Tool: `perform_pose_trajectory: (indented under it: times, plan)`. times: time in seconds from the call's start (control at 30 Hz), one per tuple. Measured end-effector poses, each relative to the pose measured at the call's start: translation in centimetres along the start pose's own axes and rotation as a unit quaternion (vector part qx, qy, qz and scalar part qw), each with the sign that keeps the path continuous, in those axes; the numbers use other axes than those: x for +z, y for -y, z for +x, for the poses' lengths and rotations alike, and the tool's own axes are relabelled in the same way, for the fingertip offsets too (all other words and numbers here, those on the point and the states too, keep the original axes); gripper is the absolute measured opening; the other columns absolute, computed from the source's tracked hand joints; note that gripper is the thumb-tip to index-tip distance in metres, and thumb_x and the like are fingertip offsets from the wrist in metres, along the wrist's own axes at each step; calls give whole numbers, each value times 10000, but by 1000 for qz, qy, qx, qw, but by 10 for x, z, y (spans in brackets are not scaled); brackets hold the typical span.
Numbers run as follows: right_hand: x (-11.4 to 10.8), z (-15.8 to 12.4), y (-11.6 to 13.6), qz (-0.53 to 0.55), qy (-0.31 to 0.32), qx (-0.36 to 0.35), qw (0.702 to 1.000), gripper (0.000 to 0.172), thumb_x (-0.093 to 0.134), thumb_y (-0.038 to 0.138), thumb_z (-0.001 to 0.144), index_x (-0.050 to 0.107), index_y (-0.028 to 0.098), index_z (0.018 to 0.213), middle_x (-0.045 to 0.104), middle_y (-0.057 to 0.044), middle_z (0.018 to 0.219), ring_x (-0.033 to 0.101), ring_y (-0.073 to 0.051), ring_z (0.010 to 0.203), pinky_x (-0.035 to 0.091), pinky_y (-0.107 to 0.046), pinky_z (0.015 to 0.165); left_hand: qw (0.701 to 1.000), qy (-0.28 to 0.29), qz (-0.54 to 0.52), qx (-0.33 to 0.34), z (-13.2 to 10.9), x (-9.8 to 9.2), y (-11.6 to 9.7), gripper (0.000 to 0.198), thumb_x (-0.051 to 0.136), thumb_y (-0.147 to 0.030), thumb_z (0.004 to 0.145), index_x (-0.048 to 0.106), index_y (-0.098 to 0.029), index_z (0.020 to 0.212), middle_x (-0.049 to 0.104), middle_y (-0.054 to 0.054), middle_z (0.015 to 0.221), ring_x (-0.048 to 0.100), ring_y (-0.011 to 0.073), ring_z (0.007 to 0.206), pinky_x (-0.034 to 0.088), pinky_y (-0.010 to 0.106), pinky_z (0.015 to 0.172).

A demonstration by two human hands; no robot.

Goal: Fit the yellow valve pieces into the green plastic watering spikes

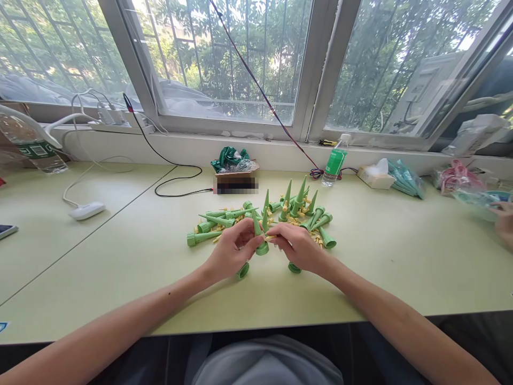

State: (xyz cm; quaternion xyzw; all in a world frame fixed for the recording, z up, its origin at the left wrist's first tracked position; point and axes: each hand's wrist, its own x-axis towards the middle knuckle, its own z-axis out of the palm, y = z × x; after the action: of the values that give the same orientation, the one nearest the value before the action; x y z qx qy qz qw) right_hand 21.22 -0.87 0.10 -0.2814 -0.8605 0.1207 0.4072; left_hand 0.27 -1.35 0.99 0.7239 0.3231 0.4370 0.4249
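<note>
The pale table [100, 256] spreads beneath both your hands. Beyond your fingertips sits the pile of green cones [298, 203], some upright, some on their sides, with yellow pieces scattered among them. Your left hand [230, 248] is closed narrowly on one held cone [262, 249], thumb on the near side; your right hand [298, 247] pinches a small yellow piece [271, 237] between thumb and forefinger.

Everything seems to turn on how those two meet: the held cone lies just right of your left fingertips, its long axis near upright with the tip leaning slightly left, while the yellow piece comes at it crosswise from your right hand. Your left is the nearer hand, being on the cone itself.

One green cup [243, 270] shows below your left hand and another green cap [295, 268] below your right, each partly covered by the hand above. Your fingers hide most of the yellow piece, and you cannot tell here whether its end touches the cone, sits inside it or stops short.
</note>
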Motion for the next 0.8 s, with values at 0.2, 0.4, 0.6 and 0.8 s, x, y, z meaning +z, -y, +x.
perform_pose_trajectory:
  times: [0.2, 0.4, 0.6, 0.8]
  plan:
    - [-1, -1, 3, -4, 41, 25, 999, 296, 372, 353, 1069, 561, 194, 906, 608, -39, 787, 521, -156, 673, 408, -273, 642, 982, 2, 172, 83, -3, -3, 3, 169, 576, -331, 952, 597, -182, 876, 512, -16, 647, 438, 105, 557, 360, 220, 491]
    - [-1, 1, 8, 24, 61, 66, 996, 395, 306, 380, 1075, 460, 209, 755, 507, 6, 662, 440, -132, 584, 364, -260, 594, 956, 20, 229, 182, -4, -5, 2, 122, 543, -250, 958, 609, -195, 872, 644, 47, 814, 495, 133, 647, 425, 258, 601]
    - [0, 3, 9, 23, 60, 77, 995, 421, 283, 396, 1076, 406, 214, 717, 458, 20, 638, 409, -125, 565, 345, -261, 588, 950, 20, 236, 205, -3, -4, 3, 73, 546, -211, 956, 615, -201, 934, 666, 56, 870, 501, 128, 647, 431, 259, 606]
    - [-1, 4, 10, 12, 33, 93, 995, 391, 332, 383, 1067, 410, 214, 724, 422, 30, 635, 374, -125, 565, 313, -261, 571, 985, -19, 147, 82, -2, 1, 1, 150, 582, -312, 952, 575, -185, 873, 526, -17, 655, 459, 104, 544, 399, 236, 507]
